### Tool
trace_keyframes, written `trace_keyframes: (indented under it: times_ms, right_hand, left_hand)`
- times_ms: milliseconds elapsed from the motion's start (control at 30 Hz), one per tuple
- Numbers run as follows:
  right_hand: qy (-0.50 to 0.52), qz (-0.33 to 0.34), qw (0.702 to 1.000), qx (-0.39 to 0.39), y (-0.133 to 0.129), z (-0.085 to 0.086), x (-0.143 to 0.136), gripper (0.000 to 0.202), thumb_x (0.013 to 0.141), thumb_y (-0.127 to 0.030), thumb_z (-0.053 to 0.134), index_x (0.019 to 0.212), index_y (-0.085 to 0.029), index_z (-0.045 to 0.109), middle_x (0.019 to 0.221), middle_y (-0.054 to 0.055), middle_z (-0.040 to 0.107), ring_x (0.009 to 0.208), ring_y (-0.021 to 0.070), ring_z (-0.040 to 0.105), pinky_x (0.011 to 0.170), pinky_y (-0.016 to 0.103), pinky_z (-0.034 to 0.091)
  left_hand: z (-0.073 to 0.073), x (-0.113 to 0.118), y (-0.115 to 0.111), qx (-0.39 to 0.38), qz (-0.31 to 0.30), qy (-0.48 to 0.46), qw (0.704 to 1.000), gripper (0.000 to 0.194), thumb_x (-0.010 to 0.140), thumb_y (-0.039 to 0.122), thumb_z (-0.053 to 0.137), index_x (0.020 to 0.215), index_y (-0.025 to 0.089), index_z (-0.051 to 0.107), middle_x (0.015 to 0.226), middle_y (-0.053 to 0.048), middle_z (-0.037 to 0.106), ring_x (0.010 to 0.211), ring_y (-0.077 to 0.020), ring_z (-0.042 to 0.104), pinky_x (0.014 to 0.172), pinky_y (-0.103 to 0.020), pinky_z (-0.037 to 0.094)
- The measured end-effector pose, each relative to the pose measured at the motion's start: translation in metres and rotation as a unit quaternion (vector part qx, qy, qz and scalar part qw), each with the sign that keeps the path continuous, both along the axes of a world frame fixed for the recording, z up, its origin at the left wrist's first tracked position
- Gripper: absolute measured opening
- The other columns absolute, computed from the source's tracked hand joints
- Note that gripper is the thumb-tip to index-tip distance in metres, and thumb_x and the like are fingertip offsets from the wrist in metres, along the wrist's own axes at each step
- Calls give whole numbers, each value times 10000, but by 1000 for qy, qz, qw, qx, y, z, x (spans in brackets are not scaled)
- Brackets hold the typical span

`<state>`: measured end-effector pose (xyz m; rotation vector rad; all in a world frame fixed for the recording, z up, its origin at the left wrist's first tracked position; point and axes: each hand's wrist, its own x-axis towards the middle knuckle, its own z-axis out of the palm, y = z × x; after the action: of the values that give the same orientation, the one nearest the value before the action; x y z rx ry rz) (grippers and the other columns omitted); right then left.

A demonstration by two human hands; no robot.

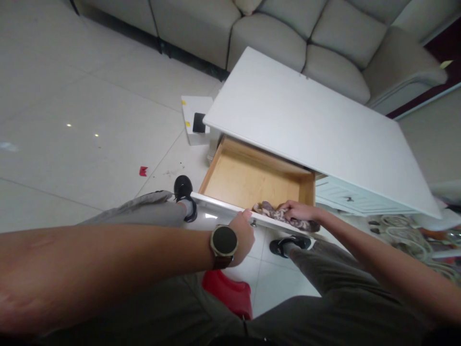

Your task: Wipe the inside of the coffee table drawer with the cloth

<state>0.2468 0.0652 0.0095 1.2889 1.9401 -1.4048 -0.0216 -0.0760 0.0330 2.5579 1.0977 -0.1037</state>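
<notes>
A wooden drawer (248, 178) stands pulled out of a white coffee table (306, 115). My left hand (243, 238), with a watch on its wrist, is closed on the top edge of the drawer's white front, beside the small knob (254, 223). My right hand (297, 211) presses a patterned brown and white cloth (268, 209) against the inner side of the drawer front, near its right corner. The fingers of that hand are curled into the cloth. The drawer's bottom shows bare wood behind the cloth.
A grey sofa (270, 38) runs behind the table. A white box (196, 137) with a black patch sits by the table's left end. A red scrap (143, 171) lies on the tiled floor. Below me is a red stool (228, 293); coiled hose or rope (403, 235) lies at right.
</notes>
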Motion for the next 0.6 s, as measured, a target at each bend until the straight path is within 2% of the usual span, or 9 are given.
trace_keyframes:
  times_ms: [100, 200, 267, 333, 400, 467, 600]
  right_hand:
    - [-19, -30, 997, 72, -21, 16, 56, 352, 652, -270, 570, 910, -253, 809, 1131, 93, 741, 1116, 316, 646, 1054, 449, 467]
    - [-14, -33, 990, 139, -40, 43, 95, 440, 654, -265, 591, 1027, -291, 820, 1342, 110, 644, 1275, 320, 575, 1172, 462, 365]
    - [-3, -20, 986, 167, -55, 61, 111, 505, 680, -259, 613, 1150, -299, 796, 1422, 124, 573, 1333, 309, 532, 1189, 431, 347]
    - [7, 7, 978, 210, -72, 71, 119, 638, 721, -258, 638, 1356, -296, 689, 1495, 130, 492, 1394, 303, 470, 1198, 426, 333]
    - [5, 48, 961, 271, -89, 66, 120, 828, 743, -249, 660, 1549, -289, 480, 1579, 127, 385, 1444, 316, 392, 1194, 470, 333]
    - [-19, 98, 938, 332, -101, 50, 117, 919, 763, -224, 660, 1619, -300, 334, 1623, 121, 320, 1433, 344, 376, 1141, 521, 378]
    - [-99, 183, 890, 406, -103, 12, 107, 902, 793, -146, 622, 1617, -332, 306, 1564, 106, 438, 1244, 337, 498, 944, 479, 479]
  left_hand:
    - [22, -8, 14, -6, -47, 45, 998, 265, 902, 44, 532, 895, 83, 794, 1000, -190, 781, 1098, -312, 671, 873, -430, 513]
    - [41, -24, 44, -53, -57, 52, 996, 302, 910, 40, 504, 1023, 105, 777, 1048, -161, 768, 909, -236, 709, 762, -348, 523]
    - [49, -40, 71, -94, -71, 37, 992, 358, 854, 85, 632, 1177, 190, 748, 1133, -106, 761, 945, -203, 699, 797, -297, 517]
    - [49, -61, 96, -123, -52, 46, 990, 547, 739, 137, 777, 1273, 222, 699, 1210, -75, 741, 1013, -195, 683, 834, -260, 510]
    - [43, -82, 115, -138, 22, 122, 983, 707, 598, 166, 873, 1280, 221, 693, 1244, -85, 728, 1054, -235, 673, 876, -287, 513]
    - [35, -102, 126, -194, 69, 185, 961, 705, 509, 163, 913, 1190, 225, 745, 1180, -86, 750, 1043, -270, 682, 911, -315, 511]
    - [19, -127, 134, -238, 109, 195, 945, 651, 511, 192, 899, 1147, 227, 763, 1088, -75, 772, 985, -280, 696, 894, -333, 520]
